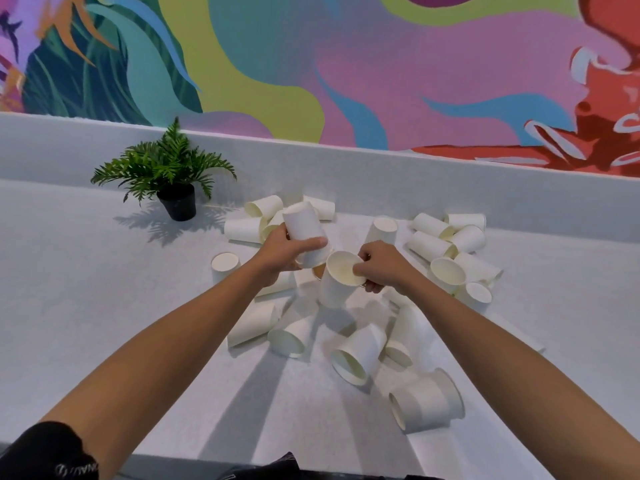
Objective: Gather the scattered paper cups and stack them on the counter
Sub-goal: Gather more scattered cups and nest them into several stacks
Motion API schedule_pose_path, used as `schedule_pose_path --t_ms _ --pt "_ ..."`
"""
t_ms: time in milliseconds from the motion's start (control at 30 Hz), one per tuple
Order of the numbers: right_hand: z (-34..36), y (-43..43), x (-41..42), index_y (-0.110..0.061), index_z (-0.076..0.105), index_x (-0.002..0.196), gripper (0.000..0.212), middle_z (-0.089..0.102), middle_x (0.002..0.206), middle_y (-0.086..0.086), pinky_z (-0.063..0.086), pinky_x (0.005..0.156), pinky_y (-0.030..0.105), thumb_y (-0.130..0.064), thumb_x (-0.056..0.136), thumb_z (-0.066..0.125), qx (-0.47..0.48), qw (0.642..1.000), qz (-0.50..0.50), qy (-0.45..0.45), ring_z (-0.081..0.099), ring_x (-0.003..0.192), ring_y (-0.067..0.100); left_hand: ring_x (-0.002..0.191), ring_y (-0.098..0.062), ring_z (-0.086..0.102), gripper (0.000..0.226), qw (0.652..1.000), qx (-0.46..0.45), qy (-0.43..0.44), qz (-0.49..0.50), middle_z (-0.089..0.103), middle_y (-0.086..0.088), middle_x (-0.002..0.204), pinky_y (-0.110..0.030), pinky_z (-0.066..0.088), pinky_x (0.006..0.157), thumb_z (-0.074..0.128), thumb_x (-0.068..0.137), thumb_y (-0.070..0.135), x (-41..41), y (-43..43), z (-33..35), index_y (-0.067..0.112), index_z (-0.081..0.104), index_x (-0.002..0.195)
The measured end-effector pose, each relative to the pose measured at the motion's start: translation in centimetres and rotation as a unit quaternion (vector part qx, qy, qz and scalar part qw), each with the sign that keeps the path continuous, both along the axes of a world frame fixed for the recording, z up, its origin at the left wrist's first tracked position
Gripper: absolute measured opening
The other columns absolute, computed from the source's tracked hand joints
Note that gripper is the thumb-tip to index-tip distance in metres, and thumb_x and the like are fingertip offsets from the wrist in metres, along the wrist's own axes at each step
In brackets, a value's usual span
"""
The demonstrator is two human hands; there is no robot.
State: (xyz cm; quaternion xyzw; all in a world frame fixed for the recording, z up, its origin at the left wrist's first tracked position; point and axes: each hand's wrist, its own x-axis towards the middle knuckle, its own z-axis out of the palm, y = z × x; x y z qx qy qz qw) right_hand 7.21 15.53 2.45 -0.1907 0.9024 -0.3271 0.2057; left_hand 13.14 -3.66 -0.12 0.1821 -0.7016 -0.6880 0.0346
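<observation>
Both hands are over the pile! The left hand (280, 252) wraps fingers and thumb around a white paper cup (303, 226), its base tipped up and away. Just beside it, the right hand (379, 268) pinches the rim of a second cup (337, 289), whose mouth faces the camera, fingertips dipping inside. The two held cups sit very close together. Around them, loose cups (356, 355) lie scattered on the pale counter (104, 306), mostly on their sides. A potted fern (166, 168) stands off to the left.
</observation>
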Motion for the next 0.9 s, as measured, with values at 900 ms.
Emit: schedule_pose_path --t_ms 900 --pt "-1.0 -3.0 0.7 -0.011 0.04 0.096 0.019 0.053 0.098 0.007 0.056 0.073 0.038 0.0 0.084 0.05 -0.173 0.973 -0.155 -0.005 0.057 0.093 0.027 0.099 -0.039 0.066 0.079 0.972 0.19 -0.071 0.118 0.054 -0.015 0.122 -0.059 0.058 0.064 0.081 0.072 0.03 -1.1 4.8 2.3 0.025 0.027 0.129"
